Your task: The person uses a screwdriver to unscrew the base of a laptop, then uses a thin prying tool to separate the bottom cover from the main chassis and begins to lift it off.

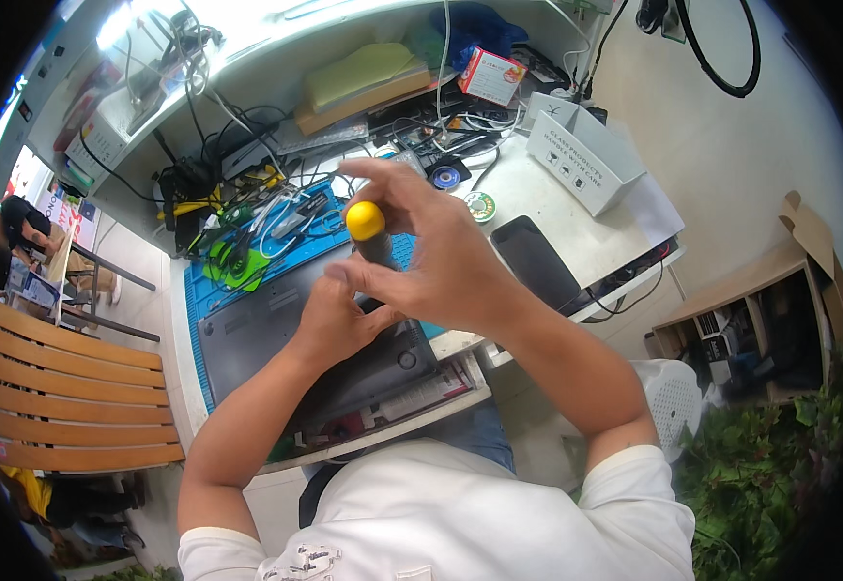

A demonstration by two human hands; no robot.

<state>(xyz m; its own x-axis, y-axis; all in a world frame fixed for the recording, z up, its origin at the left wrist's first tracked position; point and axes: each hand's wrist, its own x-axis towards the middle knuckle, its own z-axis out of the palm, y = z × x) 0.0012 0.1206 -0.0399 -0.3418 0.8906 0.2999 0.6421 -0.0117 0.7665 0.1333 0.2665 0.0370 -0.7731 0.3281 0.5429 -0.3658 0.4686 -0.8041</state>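
Observation:
A screwdriver [367,225] with a round yellow cap and a dark grip stands upright over the laptop. My right hand [438,247] is closed on it, the thumb and fingers at the handle, with some fingers raised near the cap. Just below and left is my left hand [336,320], fingers curled in close under the handle. The screwdriver's lower end is hidden by my hands, so what the left fingers grip cannot be made out. Beneath both hands a dark laptop [257,334] lies bottom side up on a blue work mat [194,320].
A black phone [536,261] lies on the right of the white desk. Behind it are an open white carton [586,165], a solder spool [479,206] and a red-and-white box [492,76]. Tangled cables and green-handled pliers [237,261] crowd the mat's far left. A slatted wooden bench [82,387] stands left.

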